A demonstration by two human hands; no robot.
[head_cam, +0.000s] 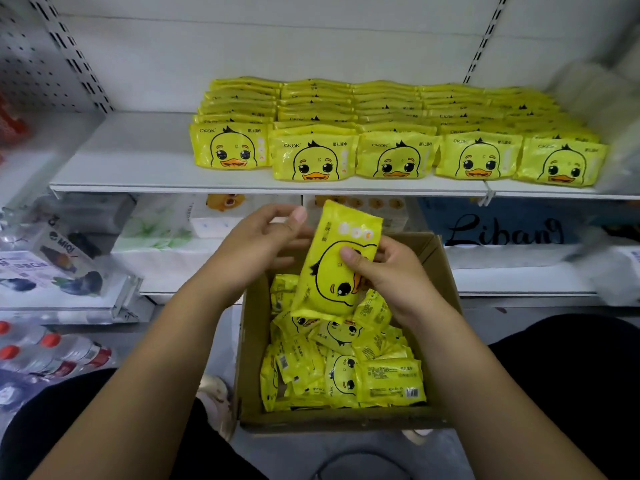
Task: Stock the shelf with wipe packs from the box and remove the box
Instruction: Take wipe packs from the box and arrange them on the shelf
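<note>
On my feed, my right hand (pixel 377 271) grips a yellow wipe pack (pixel 337 271), thumb pressed on the duck face printed on its front and the other fingers curled round behind its right edge. The pack stands on end, tilted a little to the right, with its lower end just above the loose packs (pixel 346 368) piled in the box (pixel 346 419) below both hands. My left hand (pixel 263 240) is up at the pack's left edge, thumb raised beside the top corner and fingers curled towards the back of the wrapper. They reach the edge, but I cannot tell whether they actually grip it. The box is open-topped brown cardboard on the floor between my knees. Its packs lie jumbled, some face up, some showing the label side. Beyond the hands and above them is the white shelf (pixel 138 161), where five rows of packs (pixel 381 133) stand upright, faces forward. The leftmost row sits a bit further back than the other four, and bare shelf lies to the left of it. Behind the hands, on the lower shelf, are white tissue packs (pixel 156 233) and a blue pack (pixel 502 230) with dark script lettering. Well off to the left of my left forearm, red-capped water bottles (pixel 52 355) lie on the floor.
</note>
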